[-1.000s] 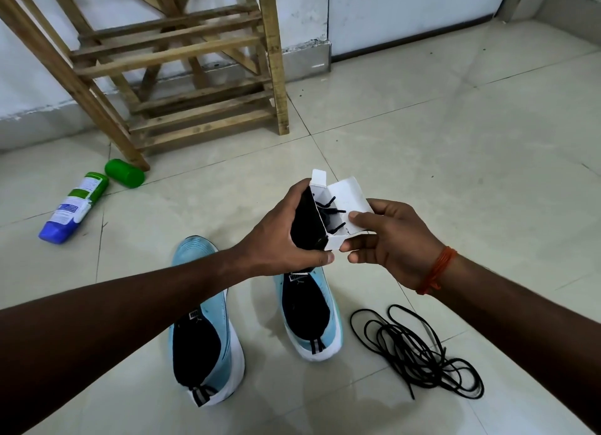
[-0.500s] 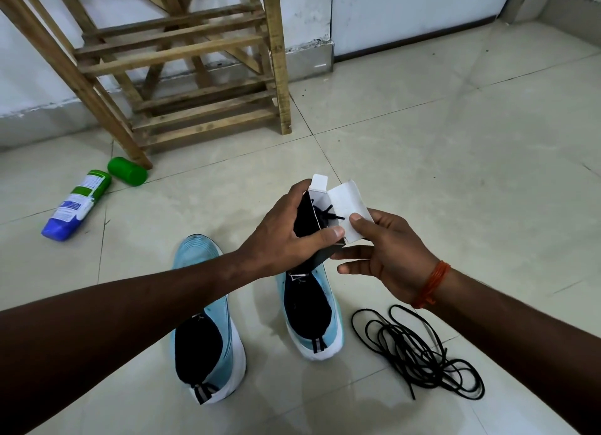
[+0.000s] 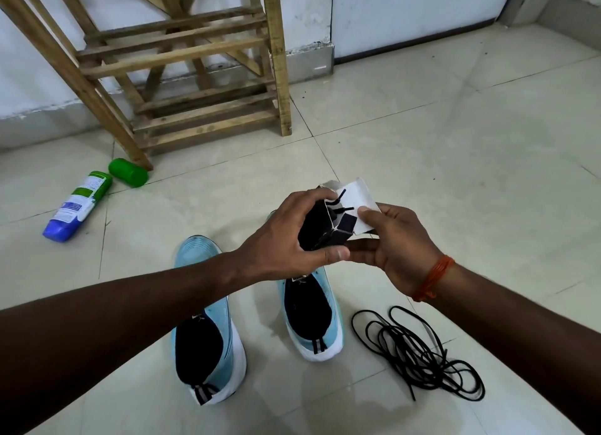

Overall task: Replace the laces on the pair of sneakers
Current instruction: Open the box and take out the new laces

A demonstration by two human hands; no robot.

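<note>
Two sneakers, one box, one lace tangle, one bottle, one cap, one wooden rack

One head-worn wide-angle view, facing forward and down, close above sneakers on floor

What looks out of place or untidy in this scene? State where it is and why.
A bottle lies on its side on the floor by the wooden rack, a green cap loose beside it. Black laces sprawl in a tangle right of the sneakers. The left hand and right hand hold a small opened box.
</note>
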